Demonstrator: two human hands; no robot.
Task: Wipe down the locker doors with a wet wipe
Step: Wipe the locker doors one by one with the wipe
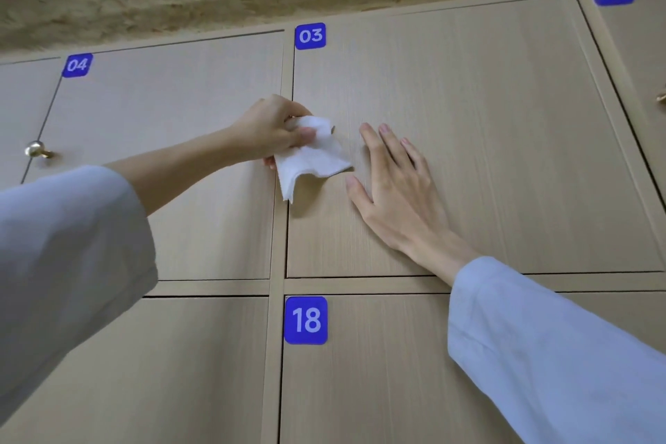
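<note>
Head view: left hand (268, 131) pinches the wet wipe (312, 155) below label 03 (310, 35); right hand (391, 177) lies flat beside it, fingers spread. Wiping door 03 (504, 141) is in hand; next, sweep rightward.

Locker doors (468, 141): pale wood-grain laminate, smooth, matt, with fine vertical grain lines. Frame strips (277, 285) between doors: same finish. Number labels (306, 320): blue, smooth, slight sheen, white digits. Knob (36, 149): polished brass-coloured metal, glossy. Board above lockers (216, 0): rough, flaked wood-chip surface, matt. Wet wipe (313, 159): white, soft, crumpled non-woven sheet. Sleeves (65, 249): light blue cloth, matt.
</note>
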